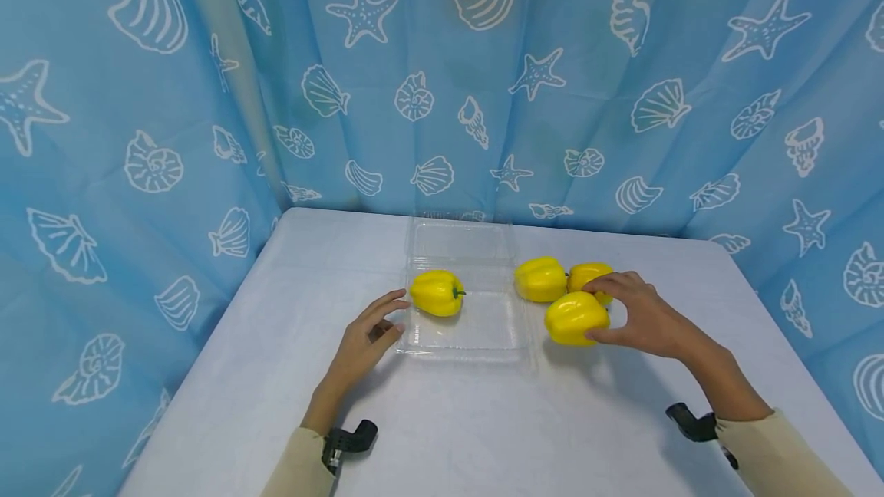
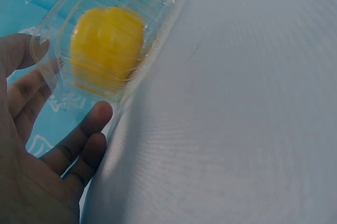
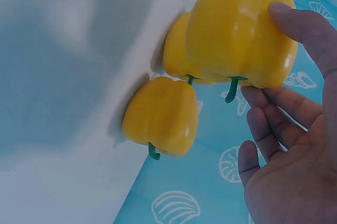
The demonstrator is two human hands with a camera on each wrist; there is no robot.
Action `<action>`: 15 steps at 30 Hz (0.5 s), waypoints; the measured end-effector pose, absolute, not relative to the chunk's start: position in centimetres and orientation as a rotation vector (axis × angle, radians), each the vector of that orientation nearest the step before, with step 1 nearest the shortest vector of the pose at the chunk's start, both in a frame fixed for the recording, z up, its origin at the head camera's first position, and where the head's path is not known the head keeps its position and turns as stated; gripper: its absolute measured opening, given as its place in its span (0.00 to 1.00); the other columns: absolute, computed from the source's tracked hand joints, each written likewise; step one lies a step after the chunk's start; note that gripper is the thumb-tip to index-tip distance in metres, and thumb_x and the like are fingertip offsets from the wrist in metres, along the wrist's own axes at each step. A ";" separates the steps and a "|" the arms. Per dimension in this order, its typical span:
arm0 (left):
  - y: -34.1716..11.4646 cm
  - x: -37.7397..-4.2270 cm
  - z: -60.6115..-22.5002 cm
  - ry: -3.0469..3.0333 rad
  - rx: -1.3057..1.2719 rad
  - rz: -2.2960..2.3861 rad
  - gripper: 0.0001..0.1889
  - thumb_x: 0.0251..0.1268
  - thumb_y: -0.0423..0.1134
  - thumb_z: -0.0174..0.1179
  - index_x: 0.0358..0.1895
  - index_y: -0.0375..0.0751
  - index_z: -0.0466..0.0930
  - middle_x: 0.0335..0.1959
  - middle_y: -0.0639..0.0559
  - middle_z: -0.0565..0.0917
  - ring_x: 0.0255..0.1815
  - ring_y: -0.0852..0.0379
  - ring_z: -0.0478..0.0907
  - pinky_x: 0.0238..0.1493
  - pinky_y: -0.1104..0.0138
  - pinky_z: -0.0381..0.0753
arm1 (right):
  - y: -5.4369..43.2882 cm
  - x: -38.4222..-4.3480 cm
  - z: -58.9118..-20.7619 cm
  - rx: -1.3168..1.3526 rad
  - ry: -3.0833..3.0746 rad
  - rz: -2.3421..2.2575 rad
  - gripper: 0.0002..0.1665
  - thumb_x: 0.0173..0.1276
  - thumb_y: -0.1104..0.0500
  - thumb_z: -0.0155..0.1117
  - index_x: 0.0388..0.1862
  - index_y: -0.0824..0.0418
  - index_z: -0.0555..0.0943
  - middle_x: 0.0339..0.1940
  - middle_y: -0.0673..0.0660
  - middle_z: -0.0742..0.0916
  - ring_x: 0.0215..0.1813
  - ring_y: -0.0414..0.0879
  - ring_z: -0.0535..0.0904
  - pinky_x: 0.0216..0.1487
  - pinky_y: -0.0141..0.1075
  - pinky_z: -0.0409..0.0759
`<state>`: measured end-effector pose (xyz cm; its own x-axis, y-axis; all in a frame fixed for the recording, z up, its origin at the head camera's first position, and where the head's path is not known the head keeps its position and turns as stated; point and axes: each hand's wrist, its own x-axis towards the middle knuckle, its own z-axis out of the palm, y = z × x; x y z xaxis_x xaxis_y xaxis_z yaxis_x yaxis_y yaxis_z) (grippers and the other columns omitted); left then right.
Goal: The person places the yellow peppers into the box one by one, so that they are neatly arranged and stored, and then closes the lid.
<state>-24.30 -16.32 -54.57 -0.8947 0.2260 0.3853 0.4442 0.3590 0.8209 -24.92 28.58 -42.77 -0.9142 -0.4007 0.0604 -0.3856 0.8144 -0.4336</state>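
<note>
My right hand (image 1: 638, 313) pinches a yellow bell pepper (image 1: 576, 319) between thumb and fingers, above the table; its green stem shows in the right wrist view. Behind it are two more yellow bell peppers, one on the left (image 1: 540, 280) and one partly hidden (image 1: 587, 274). A clear plastic clamshell container (image 1: 483, 328) lies with its lid folded back. One yellow bell pepper (image 1: 437, 293) sits at the left of its base, stem to the right. My left hand (image 1: 366, 336) is at the container's left edge, fingers loosely extended, fingertips right at the rim.
A white cloth covers the table (image 1: 456, 428). Blue curtains (image 1: 428, 37) with white shell and starfish prints hang behind it and at both sides. Each wrist carries a black camera mount, such as the left mount (image 1: 348, 439).
</note>
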 end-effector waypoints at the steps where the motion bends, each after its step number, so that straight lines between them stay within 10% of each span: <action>1: -16.3 -24.3 -54.6 -2.409 -0.605 -1.557 0.18 0.72 0.39 0.62 0.63 0.49 0.79 0.72 0.56 0.70 0.42 0.56 0.80 0.46 0.64 0.82 | 28.5 -24.9 -42.7 -0.639 2.961 -0.698 0.41 0.51 0.45 0.82 0.61 0.59 0.79 0.63 0.63 0.77 0.64 0.61 0.64 0.61 0.69 0.59; 15: -16.1 -24.2 -54.5 -2.424 -0.561 -1.528 0.19 0.70 0.34 0.62 0.63 0.45 0.79 0.72 0.51 0.71 0.41 0.53 0.80 0.45 0.63 0.82 | 27.5 -25.6 -42.7 -0.660 2.975 -0.751 0.39 0.53 0.46 0.82 0.62 0.58 0.78 0.67 0.62 0.75 0.64 0.60 0.63 0.62 0.67 0.57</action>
